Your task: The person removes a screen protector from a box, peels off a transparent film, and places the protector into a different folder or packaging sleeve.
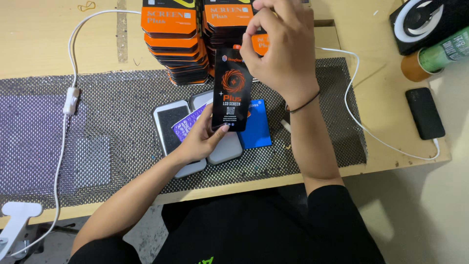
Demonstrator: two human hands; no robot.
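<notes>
The person leans over the wooden surface [44, 39], and the left hand [202, 137] grips a flat black packet with an orange swirl [232, 95] by its lower end, thumb across the bottom edge, holding it upright above the middle of the dark mesh mat [112, 122]. The right hand [281, 49] is raised at the packet's top edge, fingers curled and pinched together there, though whether they actually clasp the packet or something small I cannot tell. Under the left hand lie two grey trays [171, 122] side by side on the mat, with a purple printed card [188, 124] across them and a blue card [258, 127] just to the right. Behind, toward the far edge of the surface, stand two tall stacks of orange-and-black packets [173, 41], touching one another. A white cable with an inline switch [71, 100] runs down the left side; another white cable leads to a black phone [425, 113] near the right edge, with a green can [442, 51] beyond it
</notes>
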